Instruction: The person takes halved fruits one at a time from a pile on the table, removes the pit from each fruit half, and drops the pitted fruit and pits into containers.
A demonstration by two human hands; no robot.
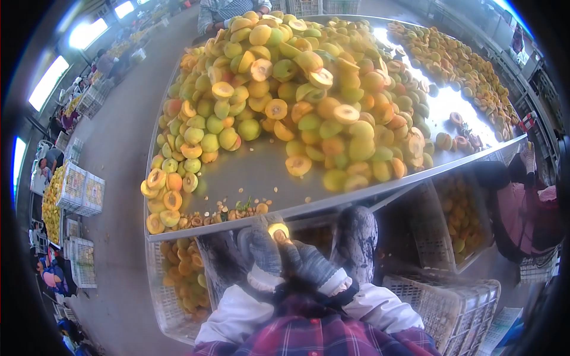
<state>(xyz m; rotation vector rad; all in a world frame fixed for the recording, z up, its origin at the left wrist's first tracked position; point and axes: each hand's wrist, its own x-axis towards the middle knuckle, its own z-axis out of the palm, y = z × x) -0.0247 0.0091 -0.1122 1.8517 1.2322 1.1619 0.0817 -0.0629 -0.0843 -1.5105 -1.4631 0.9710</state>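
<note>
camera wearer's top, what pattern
The top is plaid, reddish purple and blue with pale lines, best seen in the head view.

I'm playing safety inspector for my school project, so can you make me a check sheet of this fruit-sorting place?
Surface: metal table, with a bare grey patch near the front and a shiny glare further right.
Job's things: a big heap of apricot-like fruit, some whole, some cut in half.
Clutter: pits and scraps along the near edge.
Hands: the gloved left hand and right hand hold a yellow fruit half between them.
Cables: nothing seen.
Surroundings: a crate at the lower right; one person across the table, another at the right.
</note>
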